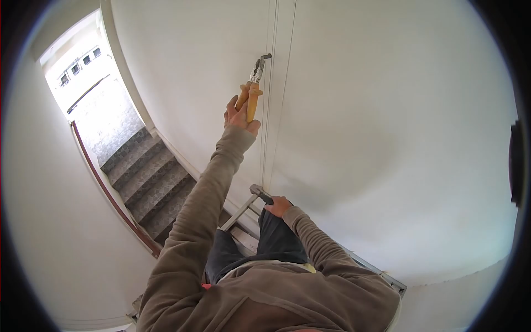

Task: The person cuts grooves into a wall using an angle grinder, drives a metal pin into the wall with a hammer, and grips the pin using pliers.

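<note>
My left hand [241, 117] reaches up along the wall, its fingers closed around the yellow handles of a pair of pliers [252, 99]. At the metal jaws there is a short dark peg-like piece [266, 56] against the wall, beside thin vertical lines. Whether the jaws grip it firmly is hard to tell. Lower down, near my thigh, my right hand [280, 206] is wrapped round the dark handle of a hammer [259, 192], with the metal head pointing up and left.
A metal ladder [241, 212] is partly visible beneath and beside my legs. Carpet-like grey steps [152, 169] descend at left, with a dark red handrail [102, 176] and a bright doorway opening [88, 69]. The pale wall [354, 110] fills the right side.
</note>
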A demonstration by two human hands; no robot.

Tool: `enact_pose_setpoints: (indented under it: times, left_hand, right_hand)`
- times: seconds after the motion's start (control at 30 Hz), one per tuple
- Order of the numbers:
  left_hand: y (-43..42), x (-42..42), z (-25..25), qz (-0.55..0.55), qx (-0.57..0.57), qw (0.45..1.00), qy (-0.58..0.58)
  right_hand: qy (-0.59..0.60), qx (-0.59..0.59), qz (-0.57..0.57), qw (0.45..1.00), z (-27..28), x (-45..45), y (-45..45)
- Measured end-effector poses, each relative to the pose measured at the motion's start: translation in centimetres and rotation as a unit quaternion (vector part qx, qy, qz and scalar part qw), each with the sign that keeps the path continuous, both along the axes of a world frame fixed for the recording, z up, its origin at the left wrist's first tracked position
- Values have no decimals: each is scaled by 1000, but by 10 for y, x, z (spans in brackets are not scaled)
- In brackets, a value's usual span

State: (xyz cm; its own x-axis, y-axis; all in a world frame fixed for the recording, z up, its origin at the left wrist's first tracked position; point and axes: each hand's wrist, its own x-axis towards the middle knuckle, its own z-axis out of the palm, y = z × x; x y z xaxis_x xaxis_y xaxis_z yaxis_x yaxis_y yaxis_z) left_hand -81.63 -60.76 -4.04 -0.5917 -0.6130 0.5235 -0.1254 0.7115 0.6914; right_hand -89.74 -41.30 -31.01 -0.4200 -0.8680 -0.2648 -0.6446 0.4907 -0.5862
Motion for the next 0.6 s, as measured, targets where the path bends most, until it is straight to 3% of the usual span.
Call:
enact_pose_setpoints:
  times: [0.27, 0.37, 0.47, 0.57, 0.6]
  left_hand:
    - [15, -15, 4, 66, -14, 998, -18]
    - [12, -23, 3, 70, -73, 995, -19]
    - [17, -14, 11, 80, -55, 994, -42]
    - [21, -4, 22, 89, -61, 990, -85]
    - [23, -1, 27, 88, -52, 990, -94]
  right_hand:
    - [-36, -4, -19, 999, 14, -10, 17]
    - [-49, -18, -35, 998, 15, -11, 23]
    - [-43, -21, -21, 999, -7, -10, 20]
    - [81, -143, 19, 986, -47, -9, 14]
    - [34, -103, 3, 994, -46, -9, 12]
